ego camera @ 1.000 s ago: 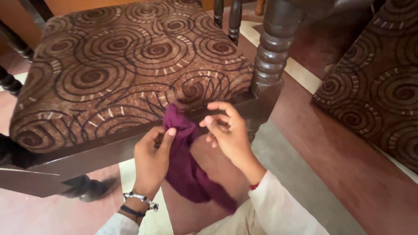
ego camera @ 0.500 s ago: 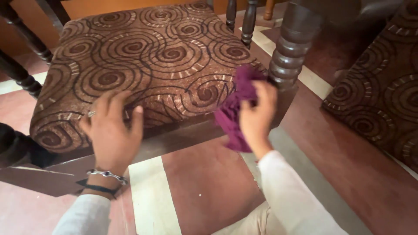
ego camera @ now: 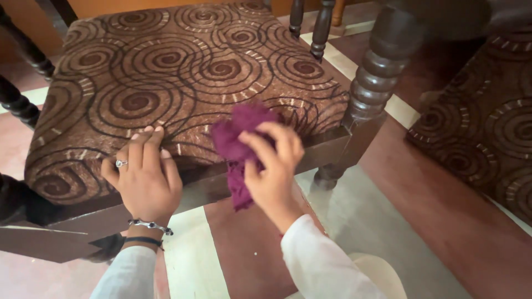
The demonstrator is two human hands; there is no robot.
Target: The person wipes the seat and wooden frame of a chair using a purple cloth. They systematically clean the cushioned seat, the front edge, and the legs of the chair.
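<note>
Two hands at chair seat's front edge. Right hand [ego camera: 271, 166] bunched round purple cloth [ego camera: 239, 133], pressing it on the patterned seat cushion [ego camera: 166, 72]; cloth tail hangs below fingers over wood frame [ego camera: 210, 185]. Left hand [ego camera: 143, 174], just left of cloth, flat & open on cushion edge. Turned chair leg [ego camera: 377, 83] to right of right hand.
</note>
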